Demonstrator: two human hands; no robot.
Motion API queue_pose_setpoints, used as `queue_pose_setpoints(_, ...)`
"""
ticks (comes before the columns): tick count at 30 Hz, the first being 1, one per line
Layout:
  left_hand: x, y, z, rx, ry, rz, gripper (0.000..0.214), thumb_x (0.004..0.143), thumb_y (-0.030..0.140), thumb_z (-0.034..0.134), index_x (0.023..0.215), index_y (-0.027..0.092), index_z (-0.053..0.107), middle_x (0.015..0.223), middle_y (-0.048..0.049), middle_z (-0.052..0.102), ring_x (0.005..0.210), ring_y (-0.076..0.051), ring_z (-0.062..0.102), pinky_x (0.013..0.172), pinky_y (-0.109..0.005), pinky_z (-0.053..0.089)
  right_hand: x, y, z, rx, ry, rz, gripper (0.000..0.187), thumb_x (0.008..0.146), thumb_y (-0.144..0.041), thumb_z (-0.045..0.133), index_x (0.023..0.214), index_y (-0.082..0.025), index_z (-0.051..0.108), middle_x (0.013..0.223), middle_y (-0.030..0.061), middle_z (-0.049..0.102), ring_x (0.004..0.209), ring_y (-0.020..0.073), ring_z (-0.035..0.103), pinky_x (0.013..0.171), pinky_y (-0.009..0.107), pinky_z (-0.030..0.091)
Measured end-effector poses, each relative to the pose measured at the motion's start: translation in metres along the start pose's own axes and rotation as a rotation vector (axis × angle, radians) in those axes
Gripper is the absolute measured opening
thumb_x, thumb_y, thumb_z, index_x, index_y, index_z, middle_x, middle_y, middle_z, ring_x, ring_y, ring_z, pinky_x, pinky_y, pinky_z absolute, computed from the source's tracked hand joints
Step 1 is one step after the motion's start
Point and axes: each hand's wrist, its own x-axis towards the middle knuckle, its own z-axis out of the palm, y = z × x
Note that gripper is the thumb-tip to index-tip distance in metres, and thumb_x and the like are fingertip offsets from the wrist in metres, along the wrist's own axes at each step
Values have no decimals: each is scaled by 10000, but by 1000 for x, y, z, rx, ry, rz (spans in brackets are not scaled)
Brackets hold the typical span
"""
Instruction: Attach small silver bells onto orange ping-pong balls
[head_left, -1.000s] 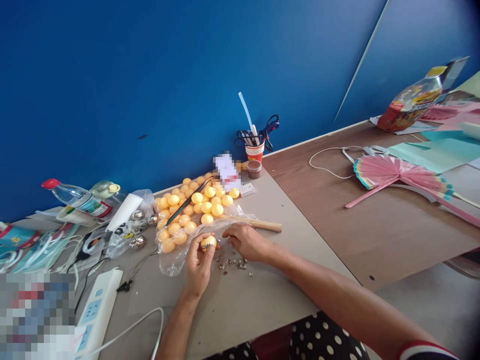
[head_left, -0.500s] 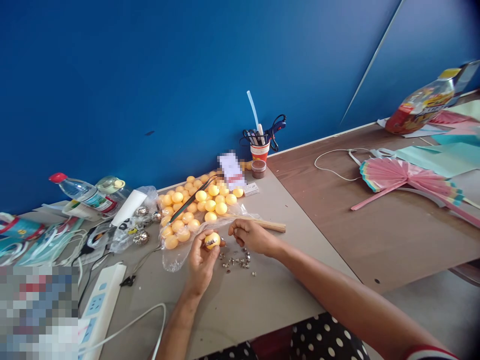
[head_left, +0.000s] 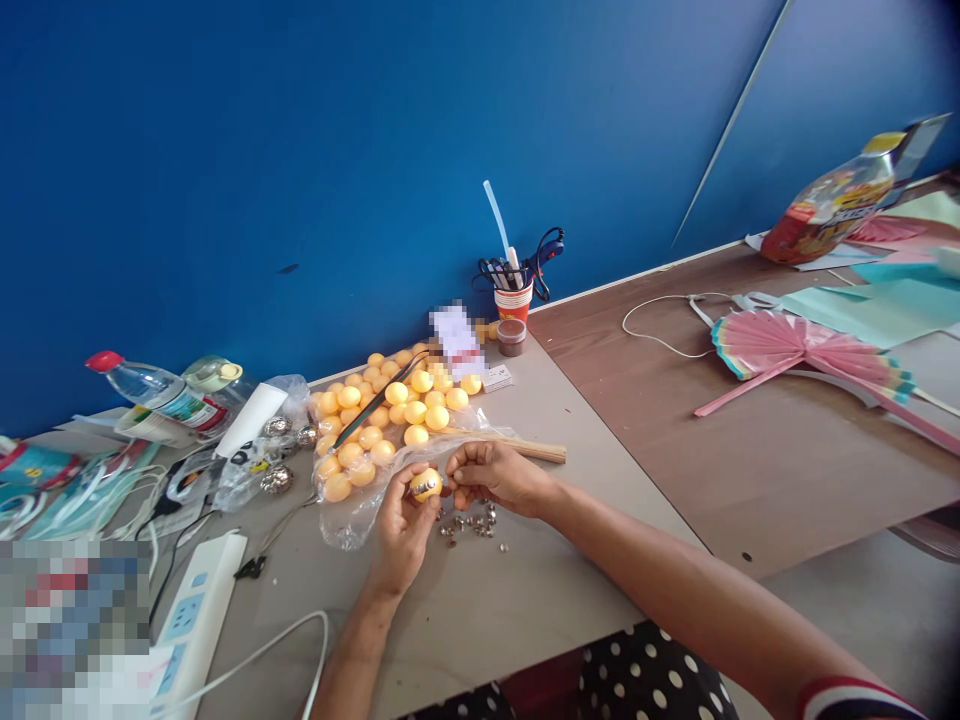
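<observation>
My left hand is closed around an orange ping-pong ball that carries a few small silvery pieces on its front. Just right of the ball, my right hand has its thumb and fingertips pinched together; whatever they hold is too small to make out. Under my right hand, several small shiny metal pieces lie scattered on the grey tabletop. Beyond both hands, a clear plastic bag spreads beneath many more orange balls, with black tweezers resting on top.
Wooden sticks lie behind my right hand. A paper cup holds pens and a glue gun; a small lidded tub stands before it. At left are a power strip, cables and bottles. A pink paper fan lies right.
My right hand has come down and closer to the ball in my left hand. The left hand keeps its hold, and the whole view has shifted slightly.
</observation>
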Motion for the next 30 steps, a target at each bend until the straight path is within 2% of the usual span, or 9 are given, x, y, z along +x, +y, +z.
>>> queue_pose_setpoints(3,0,1,0,1,4,8,370,782,349,703,1088,195,563,901,-51,664,785,-176,662,686,-276,530,1,2,1,-79,34,-10,204,681,-243,706,849,-140,653,696,-15,658,538,98,600,591,251,455)
queue_pose_setpoints(8,-1,1,-1,-2,-12,-32,396,777,366,704,1100,193,555,991,-83,662,804,-199,683,703,-306,539,1,2,1,-176,96,-71,121,700,-222,654,790,-141,647,538,-61,553,444,61,458,502,224,338)
queue_pose_setpoints(12,-1,0,-1,-5,-6,-36,404,768,375,713,1101,201,566,984,-70,652,801,-196,674,714,-308,532,0,0,0,-77,76,-94,202,643,-235,726,805,-144,647,569,-56,573,510,77,513,548,222,367)
queue_pose_setpoints(16,0,0,0,15,14,1,376,765,383,717,1076,213,595,909,-40,652,773,-175,639,703,-290,521,-2,-2,1,18,-1,-70,269,648,-315,760,815,-130,659,671,-14,644,569,102,593,633,252,431)
queue_pose_setpoints(20,0,0,-1,29,26,7,383,756,387,724,1071,205,604,945,-54,659,794,-178,635,721,-297,526,-1,1,2,-4,-23,-73,291,624,-329,789,785,-138,639,642,-20,643,562,105,598,601,244,420)
queue_pose_setpoints(23,-1,-2,-1,6,4,-8,376,769,374,717,1083,206,595,984,-62,662,821,-181,646,761,-312,529,0,2,2,-94,13,-88,280,647,-358,766,754,-145,620,613,-33,622,504,81,543,528,225,379)
queue_pose_setpoints(27,-1,-2,0,-35,-21,-15,357,780,375,707,1073,206,590,1056,-79,659,853,-193,655,804,-340,526,-1,3,3,-263,47,-102,238,707,-362,709,700,-146,608,509,-68,514,416,47,382,433,211,269)
queue_pose_setpoints(30,-1,-2,0,-13,-3,-23,379,768,384,719,1074,197,597,1056,-88,667,894,-207,650,807,-334,520,-1,3,4,-236,18,-108,204,685,-320,727,721,-146,626,559,-57,546,456,51,403,451,210,288)
